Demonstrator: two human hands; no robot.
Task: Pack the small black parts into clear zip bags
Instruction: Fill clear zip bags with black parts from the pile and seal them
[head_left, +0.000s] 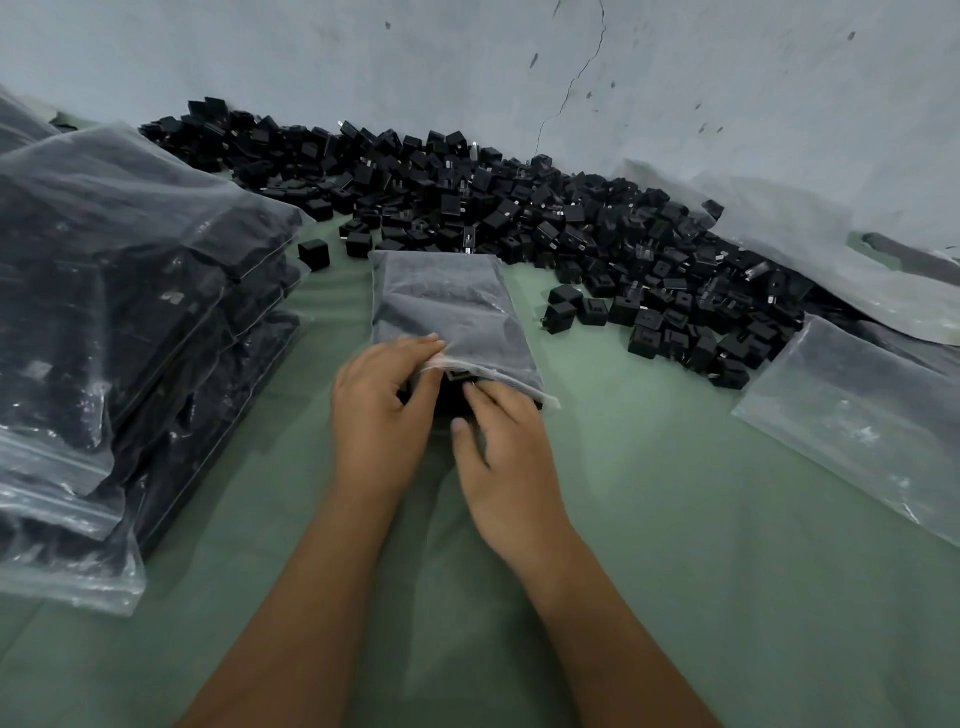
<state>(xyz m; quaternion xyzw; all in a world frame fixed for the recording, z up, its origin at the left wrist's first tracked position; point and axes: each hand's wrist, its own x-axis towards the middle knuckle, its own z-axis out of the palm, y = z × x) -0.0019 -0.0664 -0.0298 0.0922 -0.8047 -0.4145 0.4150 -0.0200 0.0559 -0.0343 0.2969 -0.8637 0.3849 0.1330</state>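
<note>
A clear zip bag (447, 306), dark with small black parts inside, lies on the green cloth in front of me with its mouth toward me. My left hand (382, 410) pinches the upper lip of the bag's mouth and lifts it. My right hand (506, 441) has its fingers at the mouth, pushing a black part (457, 375) into the opening. A large heap of loose black parts (519, 208) stretches along the wall behind the bag.
A stack of filled zip bags (119, 332) stands at the left. Empty clear bags (857, 426) lie at the right on the green cloth (675, 571). A grey wall (519, 62) closes off the back.
</note>
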